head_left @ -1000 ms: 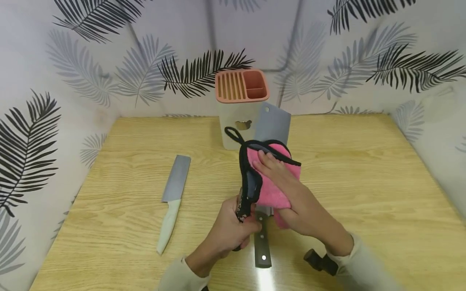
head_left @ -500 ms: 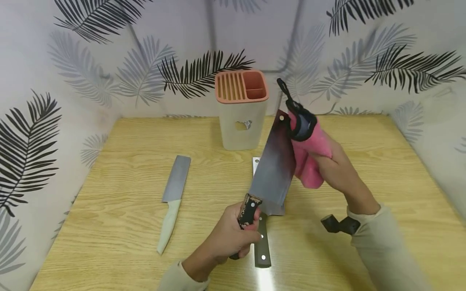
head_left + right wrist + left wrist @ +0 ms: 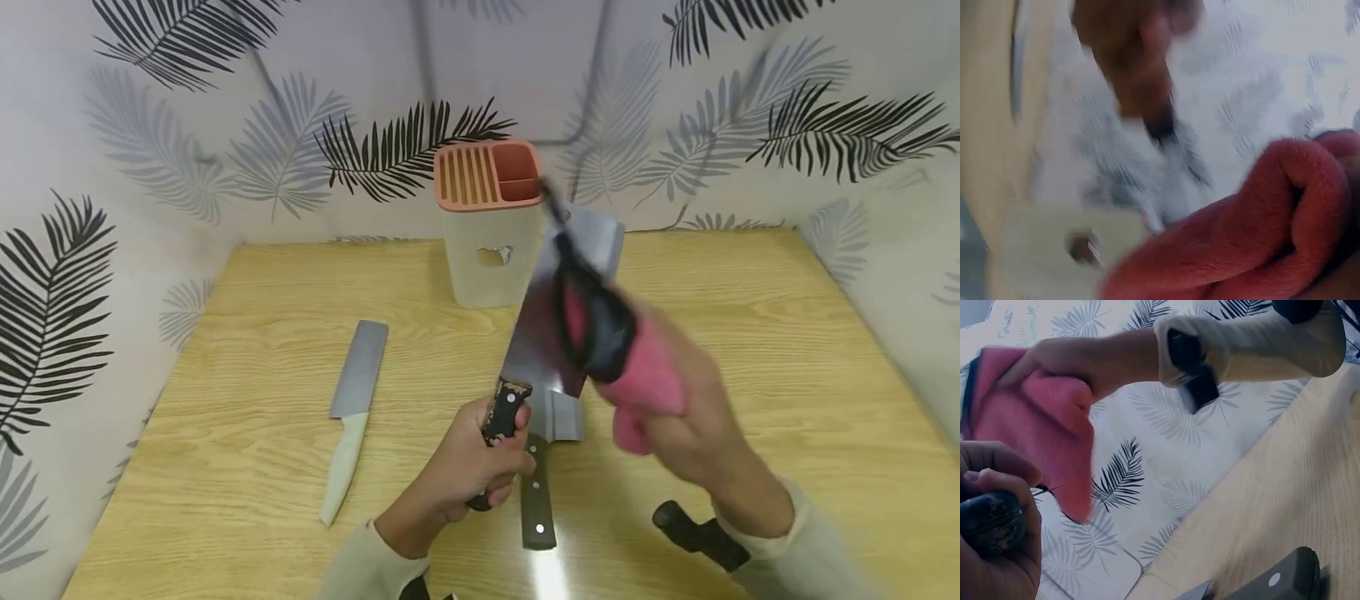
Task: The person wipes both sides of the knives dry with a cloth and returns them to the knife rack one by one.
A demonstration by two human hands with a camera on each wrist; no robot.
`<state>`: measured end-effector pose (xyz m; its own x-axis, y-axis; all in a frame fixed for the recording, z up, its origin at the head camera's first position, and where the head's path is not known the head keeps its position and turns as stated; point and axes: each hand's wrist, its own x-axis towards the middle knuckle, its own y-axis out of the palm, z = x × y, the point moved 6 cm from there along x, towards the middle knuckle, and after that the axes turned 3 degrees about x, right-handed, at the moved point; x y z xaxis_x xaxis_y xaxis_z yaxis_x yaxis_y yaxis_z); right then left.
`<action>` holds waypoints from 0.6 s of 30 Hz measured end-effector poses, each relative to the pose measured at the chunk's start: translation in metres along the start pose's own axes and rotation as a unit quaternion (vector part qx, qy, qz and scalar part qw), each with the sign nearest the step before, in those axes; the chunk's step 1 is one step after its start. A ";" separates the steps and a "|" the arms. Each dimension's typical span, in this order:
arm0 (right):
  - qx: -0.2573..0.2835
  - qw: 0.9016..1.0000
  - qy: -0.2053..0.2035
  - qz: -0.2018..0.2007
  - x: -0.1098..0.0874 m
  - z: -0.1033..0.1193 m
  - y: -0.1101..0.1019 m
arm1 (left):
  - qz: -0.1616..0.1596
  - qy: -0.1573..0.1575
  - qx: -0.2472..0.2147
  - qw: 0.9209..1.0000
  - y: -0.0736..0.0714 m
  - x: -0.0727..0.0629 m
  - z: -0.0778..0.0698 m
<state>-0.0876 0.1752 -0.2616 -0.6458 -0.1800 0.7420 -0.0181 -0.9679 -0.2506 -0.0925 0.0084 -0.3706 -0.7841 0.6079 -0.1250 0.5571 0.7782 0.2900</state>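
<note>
My left hand (image 3: 472,462) grips the worn black handle (image 3: 501,415) of a cleaver, its broad blade (image 3: 528,342) slanting up to the right. A pink cloth with black trim (image 3: 648,375) is bunched in my right hand (image 3: 697,425), blurred, and overlaps the blade's right side in the head view. Below the raised blade lies a second cleaver (image 3: 537,500) with a dark riveted handle, its blade partly covered. The left wrist view shows the cloth (image 3: 1041,425) beyond the gripped handle end (image 3: 991,522). Folds of the cloth (image 3: 1260,212) fill the lower right wrist view.
A pale-handled knife (image 3: 352,425) lies on the wooden table (image 3: 247,350) at left. Behind the cleavers stands a cream knife block (image 3: 480,258) with a slotted orange top. Leaf-patterned fabric (image 3: 315,125) hangs around the table's back and sides.
The cloth first lay spread over the blade under my right hand, then moved up to its right edge. Now it is lower, bunched across the blade. My left hand keeps its grip while the blade tilts.
</note>
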 end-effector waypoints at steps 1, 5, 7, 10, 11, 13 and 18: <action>-0.041 0.997 -0.003 0.058 -0.005 0.001 0.016 | -0.008 0.002 0.013 1.000 -0.001 0.001 -0.001; -0.147 0.967 0.044 0.204 -0.028 -0.011 0.055 | -0.038 0.010 0.069 0.997 -0.005 0.003 0.001; -0.149 0.965 0.053 0.210 -0.032 -0.016 0.059 | -0.055 0.012 0.087 0.995 -0.006 0.001 0.003; -0.135 0.969 0.059 0.197 -0.031 -0.020 0.058 | -0.067 0.021 0.104 0.992 -0.005 0.000 0.005; -0.135 0.971 0.055 0.191 -0.028 -0.021 0.058 | -0.067 0.020 0.109 0.992 -0.004 -0.001 0.005; -0.142 0.972 0.054 0.179 -0.023 -0.022 0.055 | -0.066 0.015 0.117 0.991 -0.002 -0.002 0.004; -0.147 0.976 0.056 0.152 -0.012 -0.025 0.049 | -0.071 0.021 0.159 0.985 0.000 -0.006 0.000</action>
<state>-0.0998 0.1348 -0.2981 -0.7343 -0.4153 0.5370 -0.0195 -0.7778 -0.6282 -0.0876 0.0047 -0.3699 -0.8672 0.4876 -0.1007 0.4932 0.8691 -0.0392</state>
